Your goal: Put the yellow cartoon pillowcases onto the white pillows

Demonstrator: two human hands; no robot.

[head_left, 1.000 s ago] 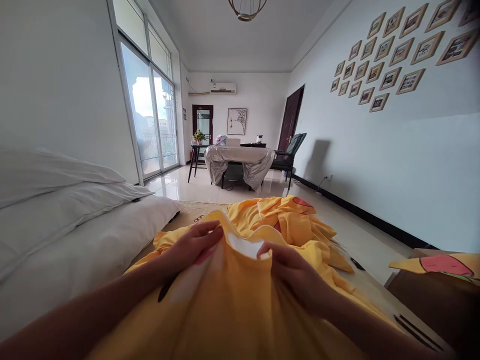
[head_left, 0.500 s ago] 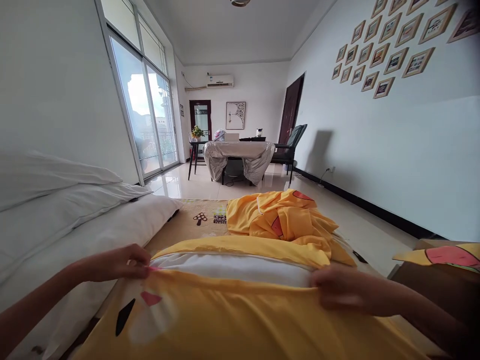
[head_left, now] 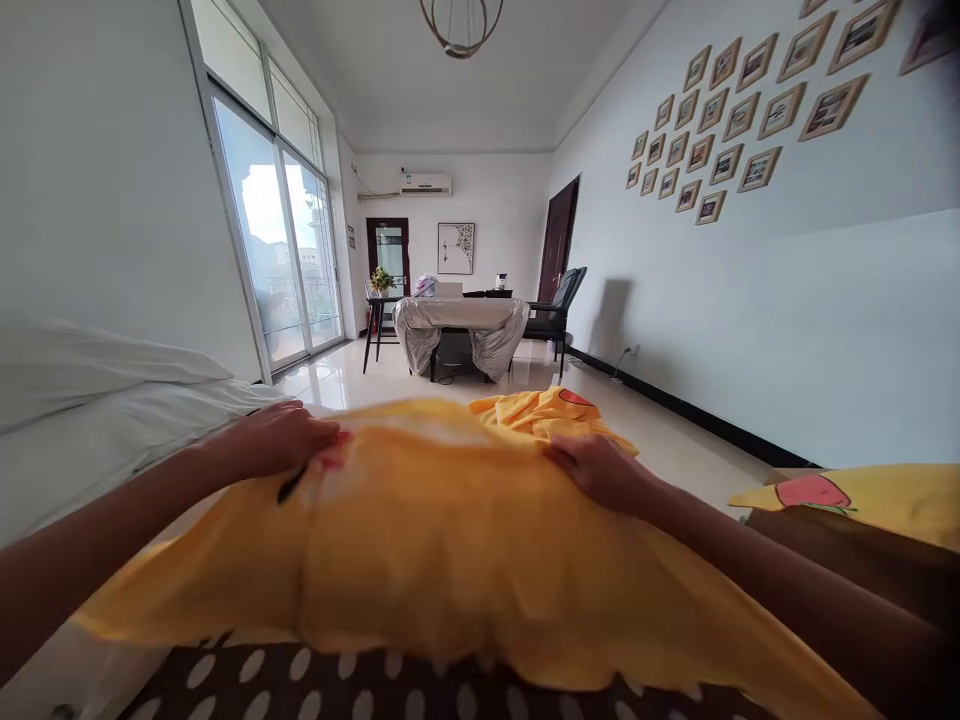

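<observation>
In the lower middle of the head view, a broad yellow cloth [head_left: 480, 550] hangs slightly blurred between the person's two hands. The left hand [head_left: 281, 438] grips its upper edge beside a pinkish-red patch, fingers curled over the fabric; a black mark shows just below. The right hand [head_left: 596, 468] pinches the same edge farther right, well apart from the left, with its fingers closed on the cloth. The near edge of the cloth hangs uneven over a dark brown fabric with pale dots [head_left: 322, 685].

Just beyond the right hand lies a crumpled yellow heap [head_left: 551, 412] with a red patch. White pillows [head_left: 97, 375] are stacked at the left, near the left forearm. At the far right, another yellow piece [head_left: 900, 500] with a pink print lies over something brown. Farther back stand a covered table [head_left: 465, 312], a dark chair [head_left: 561, 303] and a potted plant [head_left: 382, 280].
</observation>
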